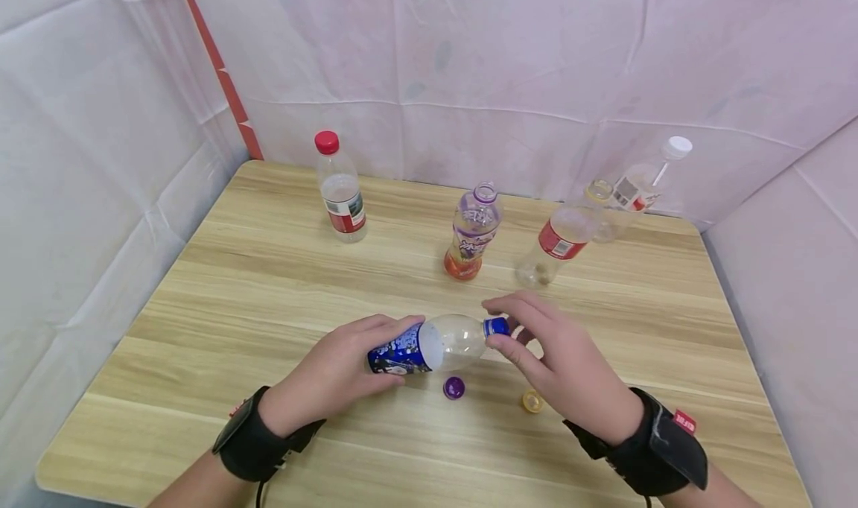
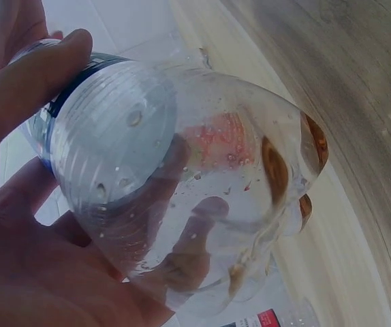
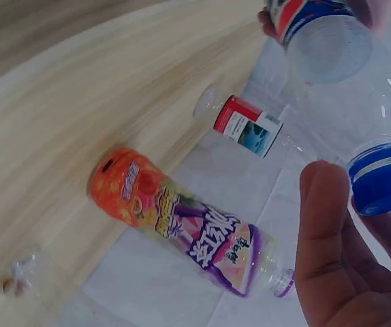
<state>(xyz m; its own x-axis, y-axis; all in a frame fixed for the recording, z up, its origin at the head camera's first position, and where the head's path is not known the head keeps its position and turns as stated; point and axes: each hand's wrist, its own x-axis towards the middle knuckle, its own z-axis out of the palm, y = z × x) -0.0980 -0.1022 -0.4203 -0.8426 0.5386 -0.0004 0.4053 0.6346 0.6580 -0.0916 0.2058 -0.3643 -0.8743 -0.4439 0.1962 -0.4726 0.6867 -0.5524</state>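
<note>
My left hand grips a clear plastic bottle round its blue label, near the base. The bottle lies tilted on its side above the table, neck to the right. On its neck sits a blue cap, with the thumb and fingers of my right hand curled about it. Up close in the right wrist view, the thumb is beside the blue cap and a finger runs behind it. Through the bottle's clear base in the left wrist view, a few droplets show.
A purple cap and a yellow cap lie in front of the hands. Behind stand a red-capped bottle, an uncapped purple-labelled bottle, an uncapped red-labelled bottle and a white-capped bottle, near the curtain.
</note>
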